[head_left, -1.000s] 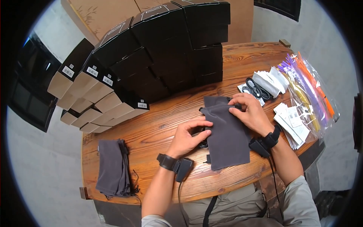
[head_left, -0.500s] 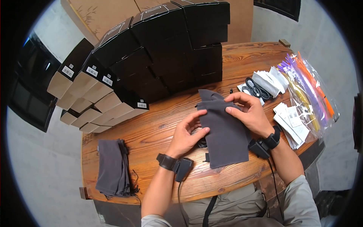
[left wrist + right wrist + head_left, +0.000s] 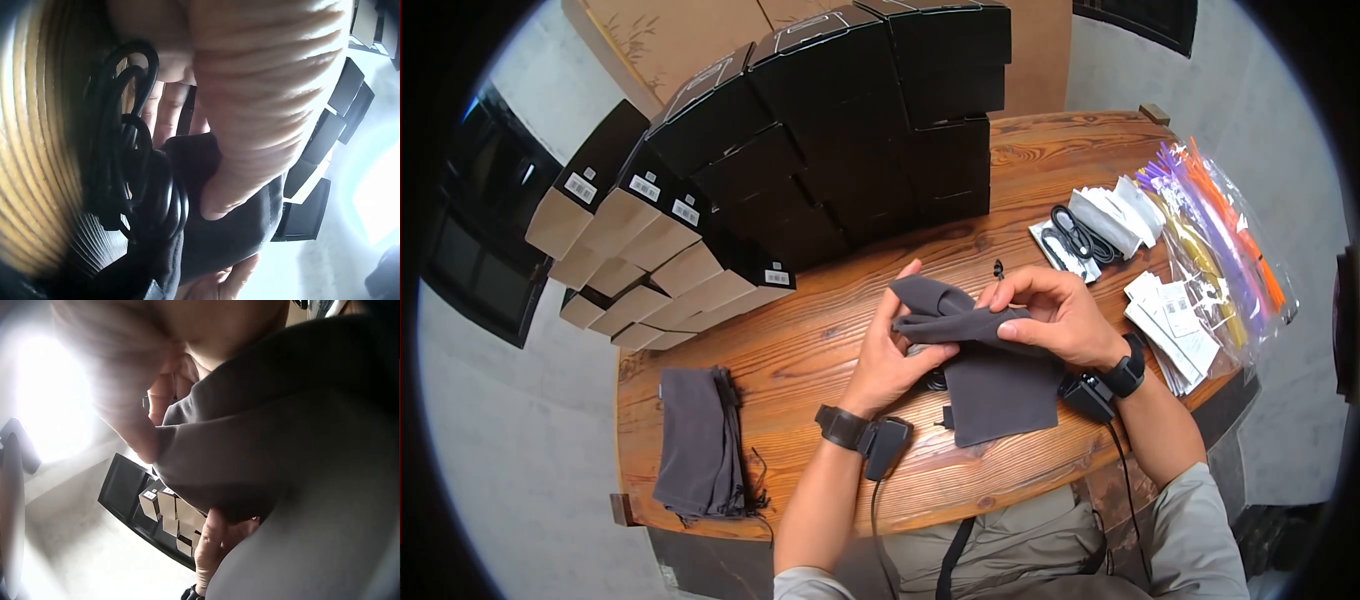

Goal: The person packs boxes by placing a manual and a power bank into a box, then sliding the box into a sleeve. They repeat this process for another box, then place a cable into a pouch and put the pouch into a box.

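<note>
A dark grey cloth pouch (image 3: 1004,392) lies partly on the table, its far end lifted and folded open between both hands. My left hand (image 3: 884,358) pinches the left side of its mouth, thumb in front and fingers behind. The right side is pinched by my right hand (image 3: 1060,315) between thumb and fingers. In the left wrist view a coiled black cable (image 3: 134,144) sits beside my left thumb, next to the pouch (image 3: 240,231). The right wrist view shows the raised cloth (image 3: 219,456) close up. A cord end with a black toggle (image 3: 998,269) sticks out beyond my right fingers.
Stacked black boxes (image 3: 840,130) fill the back left. A pile of grey pouches (image 3: 695,440) lies at the front left. On the right are coiled cables (image 3: 1080,235), white papers (image 3: 1175,335) and a plastic bag of coloured ties (image 3: 1220,240).
The pouch's far end has been lifted and folded toward the person, its mouth widening. My left fingers have moved up and round its left edge; my right hand has shifted slightly nearer the person.
</note>
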Motion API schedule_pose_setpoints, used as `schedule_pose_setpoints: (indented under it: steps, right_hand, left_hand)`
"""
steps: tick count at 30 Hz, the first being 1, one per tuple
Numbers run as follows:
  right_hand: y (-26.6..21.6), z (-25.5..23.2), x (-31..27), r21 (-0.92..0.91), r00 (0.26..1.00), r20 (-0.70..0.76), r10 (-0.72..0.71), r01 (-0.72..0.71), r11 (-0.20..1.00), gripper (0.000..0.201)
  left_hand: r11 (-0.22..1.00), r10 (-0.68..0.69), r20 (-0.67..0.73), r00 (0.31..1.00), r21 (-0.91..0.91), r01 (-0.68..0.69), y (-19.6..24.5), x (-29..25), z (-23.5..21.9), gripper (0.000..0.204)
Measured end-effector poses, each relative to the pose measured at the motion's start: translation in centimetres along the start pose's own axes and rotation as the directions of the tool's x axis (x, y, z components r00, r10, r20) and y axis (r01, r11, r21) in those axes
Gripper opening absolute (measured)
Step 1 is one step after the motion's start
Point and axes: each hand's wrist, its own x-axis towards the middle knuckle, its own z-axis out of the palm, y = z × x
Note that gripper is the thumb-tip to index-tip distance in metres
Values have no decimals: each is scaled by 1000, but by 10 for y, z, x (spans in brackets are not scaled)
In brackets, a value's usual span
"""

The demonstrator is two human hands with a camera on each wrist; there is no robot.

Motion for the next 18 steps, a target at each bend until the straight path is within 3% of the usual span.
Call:
schedule_pose_setpoints:
  steps: [3,6,9,12,18]
  right_hand:
    - [2,1,-1,-20,999,36,1,0,1000,23]
    - [2,0,-2,-46,999,32,15,-13,999,24]
    - [0,0,-2,-85,998,-10,66,-67,994,26]
    - [-5,1,-3,-90,994,-35,100,-103,991,29]
    - [-3,3,1,-35,994,-97,48,-52,998,33]
  left_hand:
    - [976,56,-21,998,213,-50,-1,-1,-2,64]
    - [978,-83,-14,996,191,84,-7,-4,-10,30]
    - [982,-112,-39,993,150,117,-5,-8,-9,16]
    - [979,-117,-71,991,157,127,-7,-8,-11,19]
    - [995,-40,-205,978,-96,21,-13,-7,-7,27]
